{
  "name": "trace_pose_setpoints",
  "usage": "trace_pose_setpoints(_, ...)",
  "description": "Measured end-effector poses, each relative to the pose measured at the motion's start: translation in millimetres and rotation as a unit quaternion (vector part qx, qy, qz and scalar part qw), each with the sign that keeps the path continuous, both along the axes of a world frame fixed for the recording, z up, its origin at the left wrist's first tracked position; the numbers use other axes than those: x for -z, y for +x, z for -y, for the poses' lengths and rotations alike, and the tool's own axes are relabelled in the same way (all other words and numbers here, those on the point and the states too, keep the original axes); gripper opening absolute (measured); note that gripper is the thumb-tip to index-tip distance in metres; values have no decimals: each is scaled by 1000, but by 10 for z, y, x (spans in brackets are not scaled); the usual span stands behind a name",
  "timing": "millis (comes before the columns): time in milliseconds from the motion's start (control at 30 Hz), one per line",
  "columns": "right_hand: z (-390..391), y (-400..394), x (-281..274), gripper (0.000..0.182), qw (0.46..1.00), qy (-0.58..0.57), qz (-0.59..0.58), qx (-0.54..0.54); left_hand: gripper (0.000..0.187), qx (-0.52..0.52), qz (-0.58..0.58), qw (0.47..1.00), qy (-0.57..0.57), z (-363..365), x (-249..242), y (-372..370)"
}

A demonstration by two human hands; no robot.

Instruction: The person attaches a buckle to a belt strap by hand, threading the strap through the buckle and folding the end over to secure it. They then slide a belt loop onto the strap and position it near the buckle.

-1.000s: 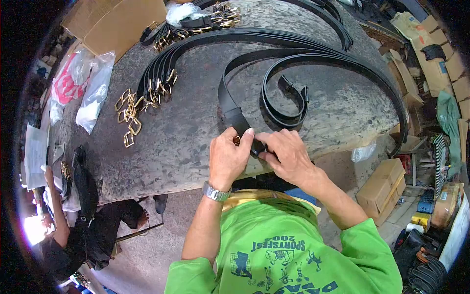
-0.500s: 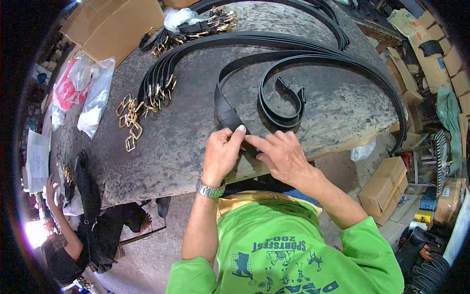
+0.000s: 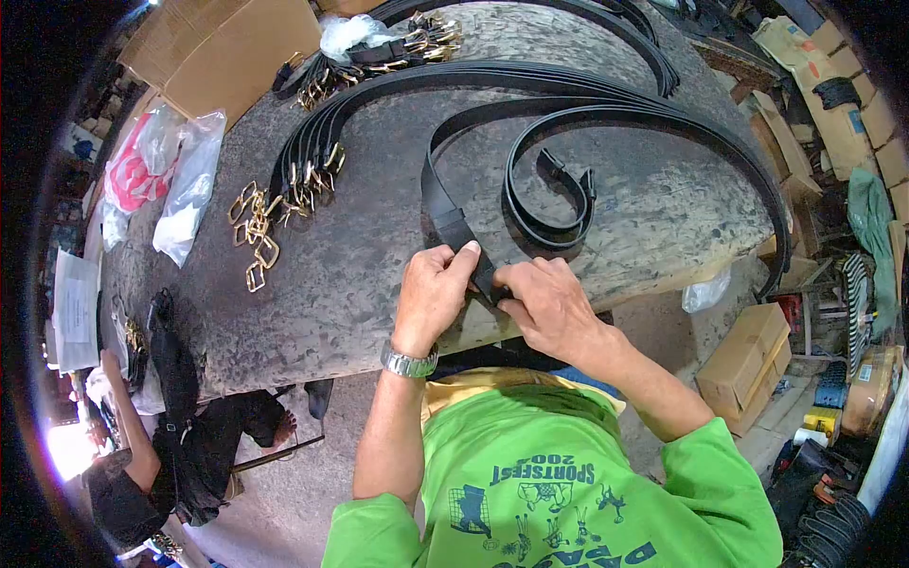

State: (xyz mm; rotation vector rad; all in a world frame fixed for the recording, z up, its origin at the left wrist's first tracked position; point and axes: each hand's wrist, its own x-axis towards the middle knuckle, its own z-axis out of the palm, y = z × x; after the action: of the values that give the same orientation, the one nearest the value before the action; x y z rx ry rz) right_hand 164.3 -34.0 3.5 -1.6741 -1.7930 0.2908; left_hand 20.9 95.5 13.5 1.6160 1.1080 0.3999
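Observation:
A black belt (image 3: 453,225) curves down across the worktable to the near edge, where both hands have its end. My left hand (image 3: 432,292) pinches the strap, thumb on top, just below a black keeper loop. Close by on the right, my right hand (image 3: 546,298) has its fingers bent and closed on the strap's tip, which they partly hide. Beyond them lies a coiled black strap (image 3: 511,189). A bundle of black belts (image 3: 379,95) arcs over the table, with gold-coloured buckles (image 3: 258,232) hanging from its left ends.
More belts with gold buckles (image 3: 431,40) lie at the back beneath a clear plastic bag (image 3: 350,36). An open cardboard box (image 3: 222,57) stands at the far left, near plastic bags (image 3: 189,189). Another person (image 3: 142,454) is at lower left. Cartons (image 3: 743,364) sit right of the table.
My right fingers have curled in from a more stretched position, and more of the strap's end shows between the hands. My left hand keeps its pinch. The other person's arm has lowered slightly.

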Motion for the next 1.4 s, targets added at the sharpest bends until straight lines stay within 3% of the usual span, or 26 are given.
trace_pose_setpoints(100, 4, -37, -86, 54, 996, -10, -75, 50, 48, 0, 33, 999, -33, 2, 1, -22)
trace_pose_setpoints(233, 3, -80, -119, 68, 995, 7, -102, 2, 46, 22, 80, 994, -77, -6, -10, -111)
trace_pose_setpoints(333, 33, -175, -188, 61, 988, 14, -152, 2, 39, 16, 101, 984, -148, 50, -79, -161)
trace_pose_setpoints(567, 177, -223, -268, 42, 983, 36, -174, 48, 46, 12, 59, 998, -27, 246, -100, -180)
trace_pose_setpoints(633, 185, -261, -271, 42, 976, 98, -177, 81, 43, -6, 78, 997, 10, 270, -73, -185)
trace_pose_setpoints(700, 252, -245, -419, 46, 933, -102, -305, 159, 40, -20, 100, 994, 46, 319, -96, -150)
trace_pose_setpoints(767, 254, -193, -344, 48, 932, -106, -311, 155, 31, -52, 185, 981, 30, 424, -200, -91)
trace_pose_setpoints(800, 262, -172, -339, 46, 941, -86, -288, 154, 19, -55, 170, 983, 54, 406, -123, -130)
trace_pose_setpoints(833, 265, -153, -333, 44, 950, -68, -265, 152, 19, -50, 170, 983, 57, 410, -141, -128)
trace_pose_setpoints(867, 231, -126, -254, 33, 961, 28, -234, 142, 17, -87, 198, 976, 14, 416, -167, -122)
trace_pose_setpoints(900, 219, -92, -186, 33, 961, 31, -235, 143, 17, -125, 225, 966, -30, 424, -181, -133)
trace_pose_setpoints(967, 215, -35, -130, 26, 958, 17, -263, 114, 26, -103, 240, 964, -58, 440, -203, -190)
trace_pose_setpoints(1033, 237, -86, -171, 26, 952, -5, -289, 100, 28, -68, 381, 894, -226, 555, -265, -203)
trace_pose_setpoints(1067, 245, -122, -201, 25, 946, -27, -313, 83, 31, -27, 395, 885, -247, 578, -280, -208)
trace_pose_setpoints(1167, 259, -183, -195, 31, 951, -28, -300, 67, 36, 17, 417, 868, -269, 609, -184, -164)
trace_pose_setpoints(1400, 299, -129, -235, 19, 944, -63, -316, 66, 37, 21, 377, 877, -297, 628, -289, -152)
